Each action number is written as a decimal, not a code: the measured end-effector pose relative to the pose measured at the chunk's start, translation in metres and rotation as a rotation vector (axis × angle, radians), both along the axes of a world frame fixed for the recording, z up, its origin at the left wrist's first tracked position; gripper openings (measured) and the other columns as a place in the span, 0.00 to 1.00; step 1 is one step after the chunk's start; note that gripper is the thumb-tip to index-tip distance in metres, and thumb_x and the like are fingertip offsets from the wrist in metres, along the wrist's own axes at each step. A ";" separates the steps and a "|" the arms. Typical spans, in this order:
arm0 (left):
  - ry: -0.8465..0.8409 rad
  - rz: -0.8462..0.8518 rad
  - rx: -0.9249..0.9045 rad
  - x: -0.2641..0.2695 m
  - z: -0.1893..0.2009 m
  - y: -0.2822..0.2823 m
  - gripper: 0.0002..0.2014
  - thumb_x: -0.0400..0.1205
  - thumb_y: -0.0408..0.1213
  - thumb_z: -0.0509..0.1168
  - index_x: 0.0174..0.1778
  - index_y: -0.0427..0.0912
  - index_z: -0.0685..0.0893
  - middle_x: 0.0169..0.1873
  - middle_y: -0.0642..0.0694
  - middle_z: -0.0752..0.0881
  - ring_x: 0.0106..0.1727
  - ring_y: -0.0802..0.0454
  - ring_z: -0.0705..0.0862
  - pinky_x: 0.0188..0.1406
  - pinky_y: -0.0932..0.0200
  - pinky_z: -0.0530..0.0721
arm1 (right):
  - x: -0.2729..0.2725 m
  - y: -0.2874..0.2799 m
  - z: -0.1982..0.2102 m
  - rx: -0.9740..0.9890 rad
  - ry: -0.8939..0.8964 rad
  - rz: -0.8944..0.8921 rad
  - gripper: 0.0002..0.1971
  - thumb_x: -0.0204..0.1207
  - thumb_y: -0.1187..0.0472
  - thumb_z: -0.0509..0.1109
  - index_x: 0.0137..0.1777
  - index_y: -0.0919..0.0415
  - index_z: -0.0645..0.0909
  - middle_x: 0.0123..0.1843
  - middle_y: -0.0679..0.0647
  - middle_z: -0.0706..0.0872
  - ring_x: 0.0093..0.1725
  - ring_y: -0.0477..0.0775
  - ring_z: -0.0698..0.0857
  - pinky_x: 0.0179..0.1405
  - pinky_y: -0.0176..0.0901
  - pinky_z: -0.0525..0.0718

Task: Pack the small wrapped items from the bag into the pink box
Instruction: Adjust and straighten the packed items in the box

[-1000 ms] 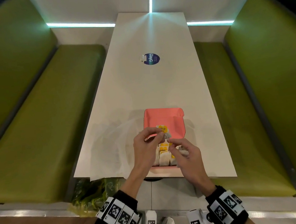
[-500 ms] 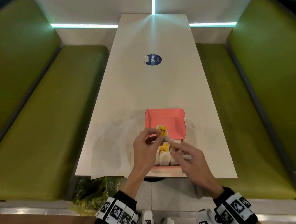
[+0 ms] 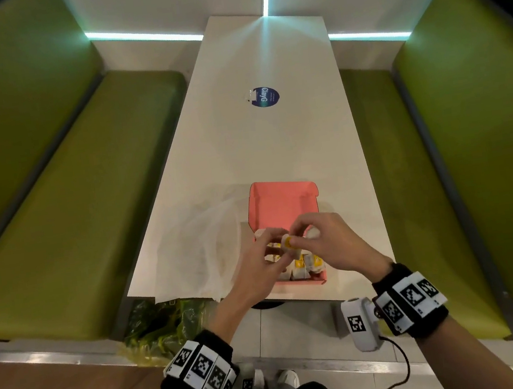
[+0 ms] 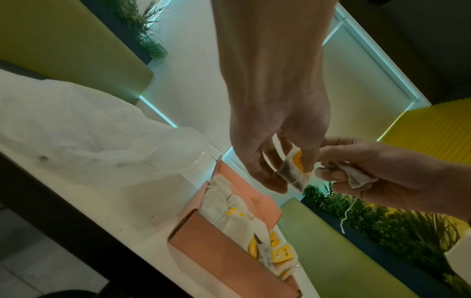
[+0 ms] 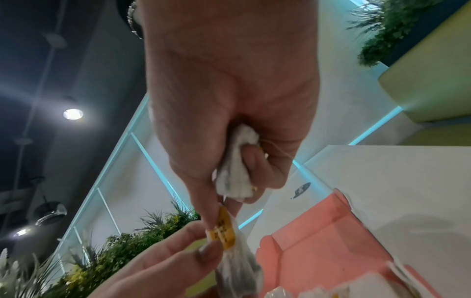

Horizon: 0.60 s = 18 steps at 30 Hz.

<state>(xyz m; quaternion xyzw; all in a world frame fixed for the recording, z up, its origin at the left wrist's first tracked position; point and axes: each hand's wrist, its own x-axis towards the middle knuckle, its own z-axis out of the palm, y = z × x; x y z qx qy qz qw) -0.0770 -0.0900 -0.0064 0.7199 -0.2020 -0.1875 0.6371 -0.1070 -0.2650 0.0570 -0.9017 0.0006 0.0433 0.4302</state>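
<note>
Head view: both hands met above the near end of the pink box (image 3: 283,202), which sat open on the white table (image 3: 262,148) with its lid folded back. The left hand (image 3: 260,270) and the right hand (image 3: 330,243) pinched one yellow-tagged sachet (image 3: 288,243) between their fingertips. More wrapped sachets (image 3: 304,268) lay inside the box. The clear plastic bag (image 3: 200,250) lay crumpled just left of the box. A round blue sticker (image 3: 264,97) sat farther up the table.

Left wrist view: the left hand's (image 4: 277,121) thumb and fingers were closed on the sachet (image 4: 295,171) — held above the box (image 4: 219,260), not in it. The right hand (image 4: 369,171) touched the sachet's edge with its fingertips and clamped a second sachet (image 4: 359,177) in its curled lower fingers; a white string (image 4: 347,213) dangled from it. The bag (image 4: 89,137) rested beside the box.

Right wrist view: the right hand (image 5: 229,100) pinched the yellow tag (image 5: 225,229) with thumb and forefinger, while the remaining fingers gripped the second sachet (image 5: 237,177) against the palm. The left hand's fingers (image 5: 178,262) held the first sachet from below — over the box (image 5: 316,238).
</note>
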 end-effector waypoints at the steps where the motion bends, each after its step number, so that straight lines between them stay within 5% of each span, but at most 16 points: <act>1: -0.021 -0.004 0.004 0.000 0.000 -0.002 0.08 0.84 0.35 0.70 0.56 0.51 0.82 0.46 0.60 0.86 0.48 0.53 0.88 0.41 0.55 0.89 | 0.001 -0.001 0.003 -0.016 -0.007 0.018 0.03 0.78 0.56 0.75 0.45 0.54 0.87 0.41 0.43 0.88 0.46 0.38 0.84 0.46 0.27 0.77; 6: -0.065 0.032 -0.013 0.001 0.003 -0.008 0.04 0.85 0.32 0.68 0.50 0.46 0.84 0.39 0.62 0.87 0.44 0.57 0.87 0.35 0.61 0.86 | 0.006 -0.007 0.007 -0.138 -0.065 0.031 0.03 0.79 0.51 0.73 0.46 0.48 0.84 0.44 0.40 0.85 0.48 0.39 0.83 0.47 0.33 0.78; 12: -0.091 0.012 0.047 0.002 -0.002 -0.010 0.04 0.84 0.36 0.69 0.52 0.47 0.82 0.42 0.65 0.85 0.45 0.59 0.86 0.39 0.62 0.85 | 0.002 -0.008 0.001 -0.256 0.041 0.099 0.04 0.82 0.51 0.68 0.50 0.48 0.84 0.46 0.39 0.85 0.48 0.45 0.84 0.48 0.53 0.85; 15: -0.147 -0.016 0.234 -0.003 -0.011 -0.006 0.12 0.83 0.41 0.71 0.59 0.48 0.78 0.50 0.59 0.83 0.47 0.60 0.83 0.46 0.67 0.83 | -0.003 -0.012 -0.006 -0.362 0.054 0.053 0.05 0.83 0.50 0.66 0.48 0.47 0.81 0.46 0.39 0.85 0.46 0.47 0.83 0.44 0.56 0.85; 18: -0.313 -0.102 0.470 -0.011 -0.023 -0.004 0.12 0.84 0.42 0.68 0.62 0.47 0.77 0.58 0.53 0.82 0.53 0.55 0.80 0.51 0.60 0.82 | -0.011 -0.017 -0.016 -0.494 0.120 0.009 0.05 0.84 0.49 0.64 0.49 0.47 0.77 0.49 0.47 0.86 0.46 0.53 0.83 0.42 0.53 0.84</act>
